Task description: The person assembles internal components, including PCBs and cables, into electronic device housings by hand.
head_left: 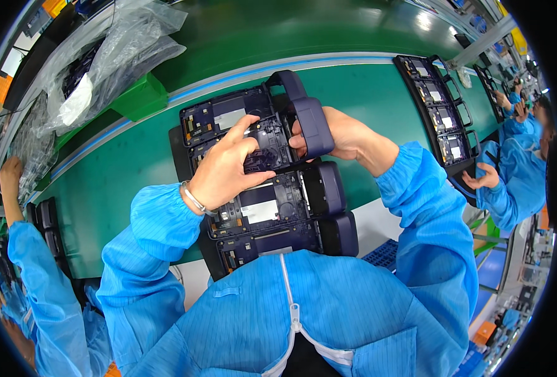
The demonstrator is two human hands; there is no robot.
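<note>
Several dark navy plastic device housings [259, 210], their inner faces up, lie in a row on a black tray [179, 154]. They show small circuit parts and pale rectangular labels. Each housing has a thick loop-shaped end on its right side. My left hand [225, 164] spreads its fingers over the second housing from the far end, index finger and thumb apart at its surface. Gripping that housing's raised loop end [315, 127] is my right hand [344, 138], with fingertips inside the loop and the palm at its outer side.
Clear plastic bags [112, 69] and a green bin [143, 97] stand at the far left of the green bench [115, 169]. Another tray of housings [438, 103] lies far right beside a co-worker [517, 173]. A co-worker's sleeve [40, 270] reaches in at the left.
</note>
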